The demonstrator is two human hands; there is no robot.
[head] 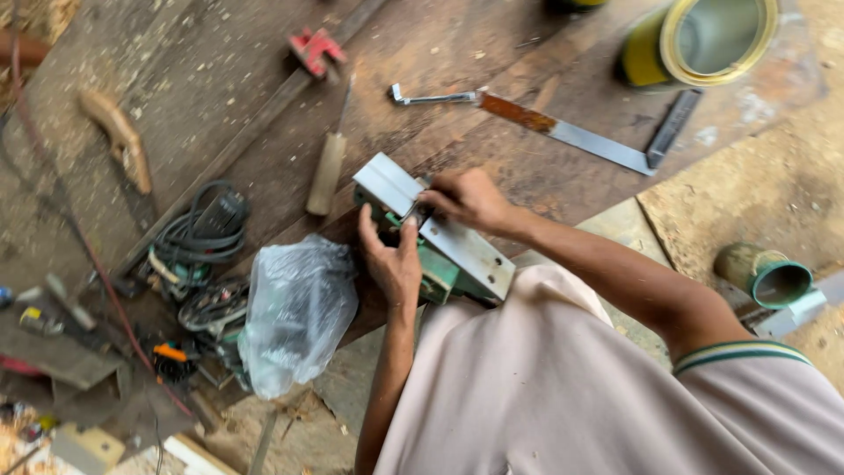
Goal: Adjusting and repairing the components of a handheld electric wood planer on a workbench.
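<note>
The left hand [393, 259] grips the near side of a green electric planer [435, 237], fingers curled up over its edge and thumb pressed against the body. The right hand [466, 198] is pinched shut at the planer's middle, fingertips closed on something small and dark there; what it is cannot be made out. The planer lies upside down on the wooden workbench [527, 167], near its front edge, with its two flat grey sole plates facing up.

Just left of the planer sits a crumpled clear plastic bag [294, 312], touching the left wrist area. Behind the bag lies a coil of dark cable [202, 233]. Beyond the planer, a chisel with a pale wooden handle [327, 171] lies lengthwise, and a red clamp [314, 48] sits farther back. To the right of that, a metal try square [571, 132] with a rusty blade rests flat, and a yellow-rimmed open tin can [703, 40] stands at the far right corner. A curved wooden saw handle [119, 136] lies well apart at the far left. Off the bench, on the sawdust-covered floor at right, a green can [769, 274] lies on its side.
</note>
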